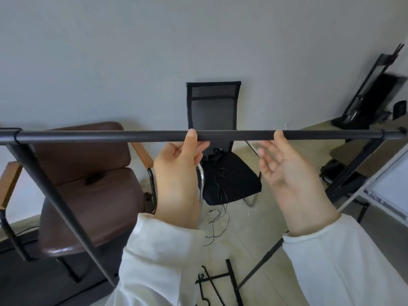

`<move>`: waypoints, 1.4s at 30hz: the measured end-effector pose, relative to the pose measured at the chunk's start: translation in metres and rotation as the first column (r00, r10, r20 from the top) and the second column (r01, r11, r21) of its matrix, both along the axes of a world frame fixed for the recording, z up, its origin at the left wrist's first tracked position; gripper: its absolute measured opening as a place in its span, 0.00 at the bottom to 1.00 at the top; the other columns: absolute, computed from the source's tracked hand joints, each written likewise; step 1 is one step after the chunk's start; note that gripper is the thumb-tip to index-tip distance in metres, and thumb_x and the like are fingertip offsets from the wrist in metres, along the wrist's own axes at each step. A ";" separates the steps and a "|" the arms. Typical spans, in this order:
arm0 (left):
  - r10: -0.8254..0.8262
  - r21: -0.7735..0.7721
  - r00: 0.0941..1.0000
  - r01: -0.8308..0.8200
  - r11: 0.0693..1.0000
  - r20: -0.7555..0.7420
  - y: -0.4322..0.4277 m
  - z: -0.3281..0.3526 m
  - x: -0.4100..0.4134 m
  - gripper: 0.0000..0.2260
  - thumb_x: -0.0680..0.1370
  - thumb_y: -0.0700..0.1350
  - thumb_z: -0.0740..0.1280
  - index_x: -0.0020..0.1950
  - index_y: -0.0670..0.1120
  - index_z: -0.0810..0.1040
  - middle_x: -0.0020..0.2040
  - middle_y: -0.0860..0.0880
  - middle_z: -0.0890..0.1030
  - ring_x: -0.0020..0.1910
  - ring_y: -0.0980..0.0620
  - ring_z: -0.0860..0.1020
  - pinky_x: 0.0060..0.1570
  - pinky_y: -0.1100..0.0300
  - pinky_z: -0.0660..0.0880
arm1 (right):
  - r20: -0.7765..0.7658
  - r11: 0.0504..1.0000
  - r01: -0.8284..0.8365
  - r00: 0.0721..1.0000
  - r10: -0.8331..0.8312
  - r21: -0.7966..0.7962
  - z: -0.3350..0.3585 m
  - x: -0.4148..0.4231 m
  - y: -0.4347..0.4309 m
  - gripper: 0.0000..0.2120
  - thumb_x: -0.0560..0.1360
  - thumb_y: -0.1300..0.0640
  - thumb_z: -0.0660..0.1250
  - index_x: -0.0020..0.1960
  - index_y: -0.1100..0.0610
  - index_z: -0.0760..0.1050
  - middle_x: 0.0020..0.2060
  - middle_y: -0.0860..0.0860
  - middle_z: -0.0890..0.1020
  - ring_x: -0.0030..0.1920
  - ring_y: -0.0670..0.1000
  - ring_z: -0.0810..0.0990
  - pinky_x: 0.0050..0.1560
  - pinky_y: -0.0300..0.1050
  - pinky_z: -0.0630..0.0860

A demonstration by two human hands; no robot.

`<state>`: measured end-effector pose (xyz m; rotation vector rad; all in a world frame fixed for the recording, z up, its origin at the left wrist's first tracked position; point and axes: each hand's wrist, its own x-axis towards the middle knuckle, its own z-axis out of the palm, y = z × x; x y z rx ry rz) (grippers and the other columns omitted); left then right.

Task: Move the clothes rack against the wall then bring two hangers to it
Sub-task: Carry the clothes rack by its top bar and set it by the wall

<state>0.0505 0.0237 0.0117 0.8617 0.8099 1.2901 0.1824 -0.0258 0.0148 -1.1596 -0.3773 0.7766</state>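
We see the clothes rack (231,135) with its top bar level in front of the black mesh chair (213,107); our left hand (178,166) grips the bar, thumb over it; our right hand (289,171) is spread open, only its thumb touching the bar; black hangers (212,283) lie on the floor below the bar.

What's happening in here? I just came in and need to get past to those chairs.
A person in white sleeves stands at a black clothes rack's top bar. The left hand is curled around the bar; the right hand is open, only its thumb at the bar. A brown armchair and a black mesh chair sit between rack and wall. Black hangers lie on the floor below.
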 end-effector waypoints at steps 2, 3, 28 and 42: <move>-0.026 -0.002 1.000 0.026 1.000 0.013 -0.007 0.004 0.011 0.09 0.77 0.48 0.63 0.43 0.44 0.76 0.32 0.57 0.84 0.45 0.60 0.83 0.53 0.66 0.76 | 0.009 1.000 0.029 1.000 -0.029 0.007 0.004 0.008 -0.013 0.09 0.76 0.49 0.62 0.43 0.53 0.75 0.43 0.47 0.81 0.43 0.43 0.79 0.44 0.36 0.73; -0.041 -0.003 0.999 0.041 0.999 0.018 -0.011 0.006 0.016 0.09 0.77 0.48 0.63 0.42 0.44 0.76 0.31 0.57 0.84 0.45 0.60 0.83 0.53 0.66 0.76 | 0.010 0.999 0.045 0.999 -0.045 0.009 0.007 0.012 -0.020 0.09 0.76 0.49 0.61 0.42 0.53 0.75 0.43 0.47 0.81 0.43 0.43 0.78 0.44 0.36 0.73; -0.506 0.009 0.862 0.506 0.862 -0.003 -0.249 0.022 0.196 0.07 0.77 0.47 0.62 0.44 0.45 0.74 0.39 0.51 0.82 0.45 0.58 0.82 0.51 0.66 0.76 | -0.044 0.857 0.514 0.858 -0.512 0.043 0.022 0.139 -0.316 0.08 0.75 0.52 0.63 0.42 0.54 0.77 0.38 0.48 0.83 0.38 0.43 0.79 0.39 0.35 0.74; -0.757 0.007 0.651 0.758 0.652 0.055 -0.393 0.015 0.302 0.05 0.77 0.46 0.62 0.44 0.47 0.74 0.42 0.51 0.81 0.40 0.60 0.82 0.48 0.68 0.75 | -0.001 0.614 0.789 0.615 -0.789 0.029 0.020 0.201 -0.476 0.07 0.75 0.51 0.64 0.42 0.54 0.76 0.38 0.48 0.82 0.37 0.44 0.77 0.39 0.37 0.73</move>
